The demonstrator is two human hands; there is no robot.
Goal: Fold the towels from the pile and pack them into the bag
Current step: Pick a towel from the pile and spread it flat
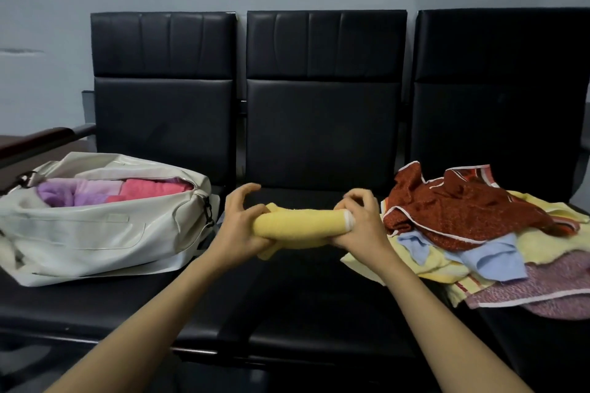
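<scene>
Two hands hold one yellow towel [300, 226], rolled into a tube, just above the bench's [319, 297] middle seat. The left hand [242, 223] props the towel's left end with thumb and palm, its fingers curled over the top and partly lifted. The right hand's [360, 220] grip is wrapped round the right end at the white hem. A loose flap hangs under the left end, so I judge the rolling nearly finished but not tucked.

The next move, likely, is to carry the towel left into the bag [95, 233], keeping it squeezed so it does not unwind.

Left of the towel, the bag's zip mouth gapes, and the packed towels [105, 193] fill much of it, so the free slot looks narrow. Right of the towel, close by, the pile [463, 226] spills toward the seat's front edge. Leftward, only seat cushion lies between towel and bag.
</scene>
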